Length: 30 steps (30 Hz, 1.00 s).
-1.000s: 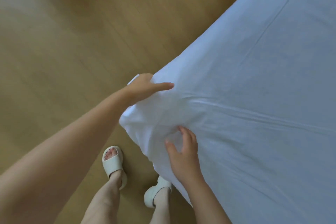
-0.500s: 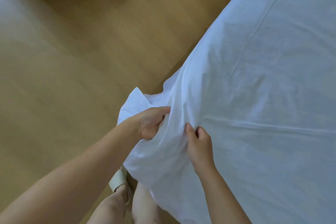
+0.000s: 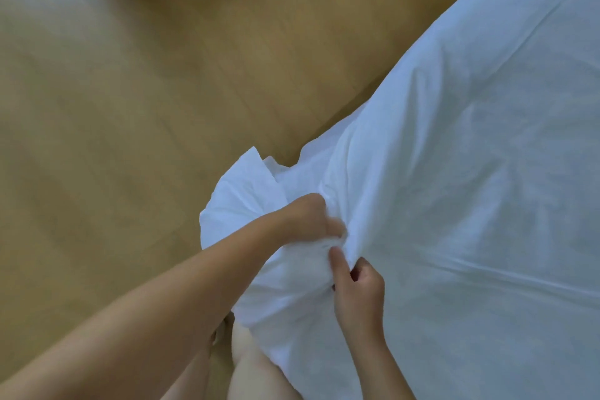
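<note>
2 hands on white sheet: left hand grips its bunched corner; right hand pinches a fold just beside that corner.

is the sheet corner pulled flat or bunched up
Bunched up: the white sheet gathers into folds at the corner, gripped by the left hand and pinched by the right hand.

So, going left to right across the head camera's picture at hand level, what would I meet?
Wooden floor → loose corner → left hand, gripping cloth → right hand, pinching cloth → white sheet, spread out.
</note>
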Each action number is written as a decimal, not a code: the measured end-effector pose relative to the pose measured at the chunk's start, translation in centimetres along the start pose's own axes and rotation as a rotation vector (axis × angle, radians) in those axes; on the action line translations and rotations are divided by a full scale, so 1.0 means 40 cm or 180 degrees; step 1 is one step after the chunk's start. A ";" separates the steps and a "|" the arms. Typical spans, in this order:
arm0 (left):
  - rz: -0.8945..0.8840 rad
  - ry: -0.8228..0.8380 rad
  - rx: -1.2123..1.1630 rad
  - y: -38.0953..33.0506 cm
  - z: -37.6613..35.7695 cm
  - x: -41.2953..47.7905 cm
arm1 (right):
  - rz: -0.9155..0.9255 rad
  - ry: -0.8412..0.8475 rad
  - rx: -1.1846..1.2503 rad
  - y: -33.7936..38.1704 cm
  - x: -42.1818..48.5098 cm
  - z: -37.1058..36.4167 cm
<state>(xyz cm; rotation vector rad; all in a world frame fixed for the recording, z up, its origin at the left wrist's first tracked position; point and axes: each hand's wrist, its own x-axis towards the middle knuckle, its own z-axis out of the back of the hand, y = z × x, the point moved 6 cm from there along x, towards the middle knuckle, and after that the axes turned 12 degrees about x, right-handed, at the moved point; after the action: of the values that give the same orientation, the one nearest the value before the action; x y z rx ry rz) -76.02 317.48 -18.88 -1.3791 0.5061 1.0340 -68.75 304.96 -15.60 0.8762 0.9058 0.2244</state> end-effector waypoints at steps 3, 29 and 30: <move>-0.0055 0.0211 -0.0790 -0.008 0.031 -0.084 | 0.0224 0.0192 0.0521 0.049 0.001 0.018; 0.0691 0.0700 0.0354 0.372 0.094 0.027 | -0.0611 0.0287 -0.0553 -0.047 0.040 -0.236; 0.0733 0.0875 0.0396 0.403 0.088 0.019 | -0.0602 0.0341 -0.0695 -0.047 0.038 -0.245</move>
<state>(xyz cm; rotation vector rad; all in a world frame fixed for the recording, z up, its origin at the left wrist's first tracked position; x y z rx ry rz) -89.89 318.99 -27.71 -1.3805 0.9353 0.9818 -75.62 310.08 -20.93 0.5768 1.0365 0.2034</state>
